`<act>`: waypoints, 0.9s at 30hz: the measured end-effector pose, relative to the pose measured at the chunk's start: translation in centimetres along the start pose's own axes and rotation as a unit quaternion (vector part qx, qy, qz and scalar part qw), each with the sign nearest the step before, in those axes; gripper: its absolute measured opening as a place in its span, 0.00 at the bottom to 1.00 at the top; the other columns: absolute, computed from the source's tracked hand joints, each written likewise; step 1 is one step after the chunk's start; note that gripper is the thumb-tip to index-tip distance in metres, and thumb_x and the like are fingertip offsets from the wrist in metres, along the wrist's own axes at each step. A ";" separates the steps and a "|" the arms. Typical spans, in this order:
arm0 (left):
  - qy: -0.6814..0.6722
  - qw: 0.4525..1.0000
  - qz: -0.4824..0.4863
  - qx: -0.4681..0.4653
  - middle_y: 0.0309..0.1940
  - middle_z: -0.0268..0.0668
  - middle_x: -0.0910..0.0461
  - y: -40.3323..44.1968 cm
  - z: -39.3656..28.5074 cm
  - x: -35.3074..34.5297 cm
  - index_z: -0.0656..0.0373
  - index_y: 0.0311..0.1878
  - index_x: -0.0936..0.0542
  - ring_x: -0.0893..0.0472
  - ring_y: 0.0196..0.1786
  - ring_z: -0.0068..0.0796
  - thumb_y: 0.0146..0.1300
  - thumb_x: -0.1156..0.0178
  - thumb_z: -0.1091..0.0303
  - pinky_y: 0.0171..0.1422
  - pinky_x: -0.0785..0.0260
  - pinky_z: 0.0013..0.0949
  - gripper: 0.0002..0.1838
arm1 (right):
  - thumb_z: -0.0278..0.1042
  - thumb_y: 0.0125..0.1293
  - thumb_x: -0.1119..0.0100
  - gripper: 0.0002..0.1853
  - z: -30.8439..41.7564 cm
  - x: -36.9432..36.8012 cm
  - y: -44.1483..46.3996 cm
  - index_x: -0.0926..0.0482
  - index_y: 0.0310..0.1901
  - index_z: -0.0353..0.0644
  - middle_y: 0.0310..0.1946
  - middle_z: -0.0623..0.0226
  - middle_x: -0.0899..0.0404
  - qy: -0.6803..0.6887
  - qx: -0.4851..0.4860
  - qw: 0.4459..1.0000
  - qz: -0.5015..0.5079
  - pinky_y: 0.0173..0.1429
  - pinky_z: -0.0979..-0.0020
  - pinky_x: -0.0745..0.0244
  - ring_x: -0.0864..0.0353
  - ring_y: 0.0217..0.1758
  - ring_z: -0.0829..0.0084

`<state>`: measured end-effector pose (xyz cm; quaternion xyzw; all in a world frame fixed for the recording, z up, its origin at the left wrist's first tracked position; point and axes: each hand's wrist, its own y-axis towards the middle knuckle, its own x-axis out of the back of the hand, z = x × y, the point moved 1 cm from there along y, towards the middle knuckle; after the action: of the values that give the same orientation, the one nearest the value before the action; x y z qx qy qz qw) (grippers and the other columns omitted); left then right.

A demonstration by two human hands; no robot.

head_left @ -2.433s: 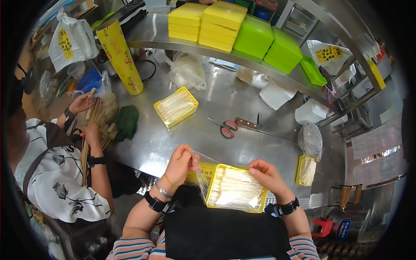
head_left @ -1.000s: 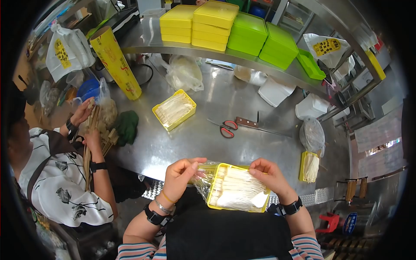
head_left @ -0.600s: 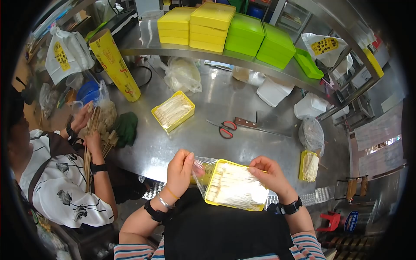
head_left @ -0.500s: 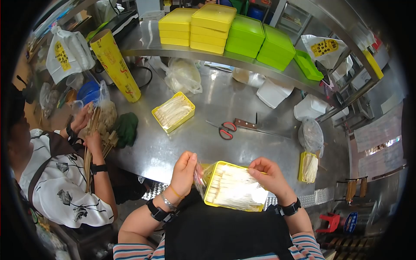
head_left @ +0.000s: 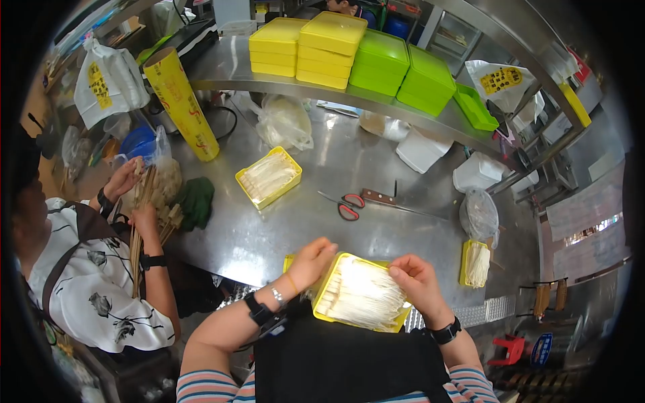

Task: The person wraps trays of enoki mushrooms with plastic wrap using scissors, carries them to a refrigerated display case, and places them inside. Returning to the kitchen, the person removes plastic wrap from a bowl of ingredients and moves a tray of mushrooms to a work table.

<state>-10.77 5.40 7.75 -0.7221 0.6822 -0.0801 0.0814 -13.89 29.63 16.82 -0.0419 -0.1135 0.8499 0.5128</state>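
Left hand [head_left: 316, 260] in the head view, fingers curled, has moved in to the upper left corner of the yellow tray [head_left: 398, 324]; whether it grips film is unclear. Right hand [head_left: 418, 279] pinches the right edge, before the black apron [head_left: 349, 366]; the wrap seems drawn closer.

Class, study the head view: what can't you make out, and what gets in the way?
Head view throughout:
Left hand: whether it grips anything, hidden by its back.
Yellow tray at the right hand: its floor, under pale contents.
Yellow boxes on the shelf: insides, hidden by tops and walls.
Blue sign: lettering, too small to read.
Left sleeve: cut off by the bottom edge.
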 end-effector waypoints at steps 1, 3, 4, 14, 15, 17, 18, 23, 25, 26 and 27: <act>-0.006 0.995 0.050 -0.086 0.26 0.27 0.27 0.2 -0.1 -1.3 0.58 0.38 0.27 0.28 0.31 0.14 0.68 0.45 0.66 0.34 0.33 0.23 0.06 | 0.30 0.66 0.40 0.06 -0.3 0.1 -0.1 0.23 0.39 0.37 0.31 0.73 0.20 0.015 -0.002 1.000 -0.006 0.40 0.80 0.29 0.24 0.34 0.85; -0.013 0.979 0.104 -0.176 0.30 0.26 0.25 0.8 -0.5 -2.6 0.56 0.39 0.26 0.26 0.35 0.14 0.68 0.44 0.67 0.38 0.31 0.22 0.05 | 0.31 0.66 0.40 0.06 -0.7 0.1 -0.1 0.23 0.40 0.38 0.32 0.73 0.20 0.021 0.008 1.000 -0.012 0.40 0.81 0.29 0.24 0.34 0.86; -0.037 0.978 0.147 -0.144 0.33 0.27 0.25 0.9 -0.7 -3.1 0.57 0.41 0.26 0.26 0.39 0.15 0.66 0.43 0.68 0.43 0.31 0.23 0.05 | 0.32 0.66 0.40 0.06 -1.0 0.2 -0.2 0.23 0.40 0.38 0.32 0.74 0.20 0.029 0.016 0.999 -0.015 0.39 0.81 0.30 0.25 0.34 0.86; -0.139 0.959 0.229 -0.089 0.37 0.28 0.22 0.2 -0.8 -4.4 0.57 0.46 0.27 0.24 0.42 0.17 0.66 0.42 0.65 0.46 0.29 0.24 0.10 | 0.32 0.67 0.40 0.07 -1.2 0.2 -0.1 0.24 0.40 0.38 0.32 0.73 0.19 0.030 0.002 0.999 -0.017 0.40 0.81 0.29 0.24 0.34 0.86; -0.138 0.959 0.230 -0.089 0.37 0.28 0.22 -0.2 -0.6 -4.8 0.57 0.46 0.27 0.24 0.42 0.17 0.66 0.42 0.65 0.46 0.29 0.24 0.10 | 0.33 0.67 0.40 0.07 -1.2 0.2 0.0 0.24 0.40 0.38 0.32 0.73 0.20 0.015 0.004 1.000 -0.013 0.40 0.81 0.29 0.24 0.35 0.86; -0.359 0.885 0.295 0.016 0.37 0.29 0.21 -1.2 -0.2 -5.9 0.58 0.44 0.26 0.23 0.40 0.19 0.66 0.43 0.65 0.44 0.27 0.26 0.08 | 0.33 0.67 0.40 0.08 -1.1 -0.1 0.1 0.24 0.40 0.38 0.33 0.73 0.20 0.003 0.002 1.000 -0.007 0.41 0.81 0.28 0.24 0.35 0.86; -0.358 0.886 0.295 0.016 0.37 0.29 0.21 -1.1 -0.3 -5.7 0.58 0.44 0.26 0.23 0.40 0.19 0.66 0.43 0.65 0.44 0.27 0.26 0.08 | 0.33 0.66 0.40 0.07 -0.6 -0.3 0.2 0.24 0.40 0.39 0.33 0.74 0.20 0.004 -0.006 1.000 0.005 0.41 0.81 0.29 0.25 0.35 0.86; 0.161 0.949 0.269 -0.007 0.39 0.31 0.20 0.1 -0.4 -2.8 0.58 0.41 0.23 0.21 0.41 0.22 0.66 0.44 0.65 0.45 0.26 0.30 0.07 | 0.34 0.66 0.40 0.07 -0.4 -0.1 0.7 0.23 0.40 0.40 0.33 0.76 0.21 0.017 -0.019 0.999 0.037 0.41 0.81 0.30 0.26 0.35 0.87; 0.530 0.835 0.147 -0.008 0.44 0.48 0.19 0.5 -4.9 -0.8 0.62 0.44 0.20 0.19 0.45 0.44 0.63 0.44 0.67 0.46 0.27 0.35 0.11 | 0.34 0.67 0.41 0.08 -0.7 0.2 0.8 0.24 0.40 0.38 0.33 0.72 0.20 0.001 -0.012 1.000 0.027 0.41 0.81 0.28 0.24 0.36 0.86; 0.495 0.866 0.048 -0.048 0.48 0.47 0.20 0.7 -3.9 1.3 0.63 0.48 0.22 0.20 0.48 0.41 0.66 0.47 0.68 0.49 0.27 0.35 0.12 | 0.34 0.67 0.41 0.08 -0.8 0.5 1.0 0.24 0.40 0.38 0.33 0.72 0.20 0.002 -0.011 1.000 0.025 0.41 0.81 0.28 0.24 0.36 0.86; 0.455 0.885 -0.048 -0.087 0.51 0.47 0.21 0.7 -3.0 2.9 0.64 0.53 0.23 0.20 0.51 0.39 0.68 0.49 0.68 0.52 0.28 0.34 0.14 | 0.34 0.67 0.41 0.08 -1.1 0.7 1.0 0.24 0.40 0.38 0.33 0.72 0.19 0.009 -0.017 1.000 0.020 0.41 0.81 0.28 0.24 0.36 0.86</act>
<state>-11.94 2.41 10.54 -0.6425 0.6130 -0.3438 -0.3051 -14.83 29.95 15.53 -0.0600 -0.1223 0.8577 0.4957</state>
